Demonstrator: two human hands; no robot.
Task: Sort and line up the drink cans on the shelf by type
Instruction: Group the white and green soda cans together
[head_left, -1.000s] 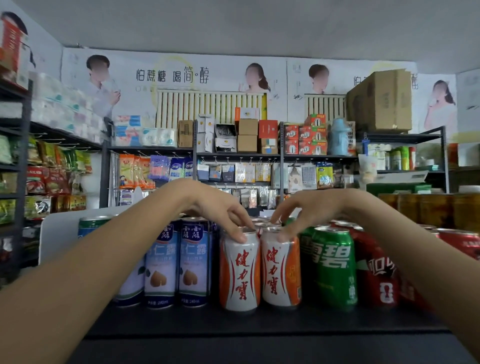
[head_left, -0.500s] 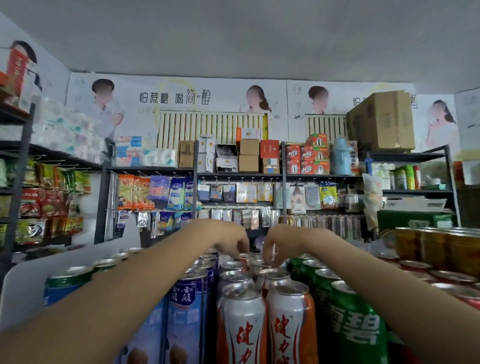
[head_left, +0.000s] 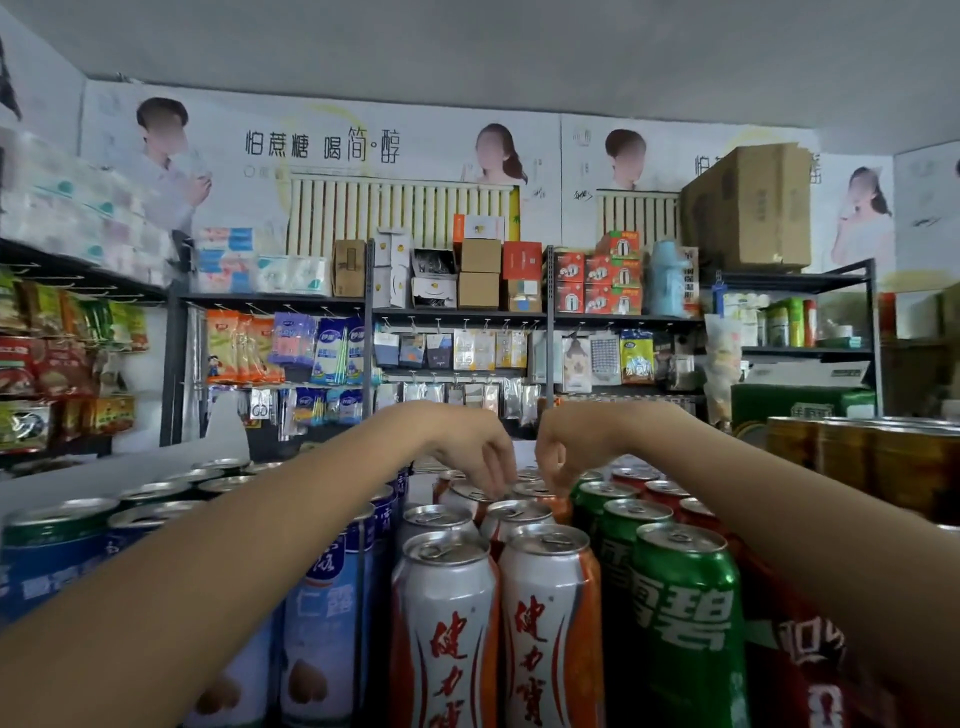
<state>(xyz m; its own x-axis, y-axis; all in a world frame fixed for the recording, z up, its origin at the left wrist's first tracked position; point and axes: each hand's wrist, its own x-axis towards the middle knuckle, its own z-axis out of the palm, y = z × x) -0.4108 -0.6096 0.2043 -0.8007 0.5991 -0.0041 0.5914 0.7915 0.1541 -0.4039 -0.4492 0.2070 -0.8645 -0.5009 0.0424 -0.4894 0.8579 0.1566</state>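
Both hands are reaching a little deeper than half a second ago, over the orange-and-white cans (head_left: 550, 623) lined in two rows at shelf centre. Left hand (head_left: 475, 452) is curling fingers down onto a rear can top (head_left: 470, 493), grip loose, not closing around it. Right hand (head_left: 563, 449) is pinching at the neighbouring rear can top (head_left: 535, 488); cannot tell if gripping. Green cans (head_left: 685, 613) are touching on the right, blue cans (head_left: 322, 623) on the left: no spare room.
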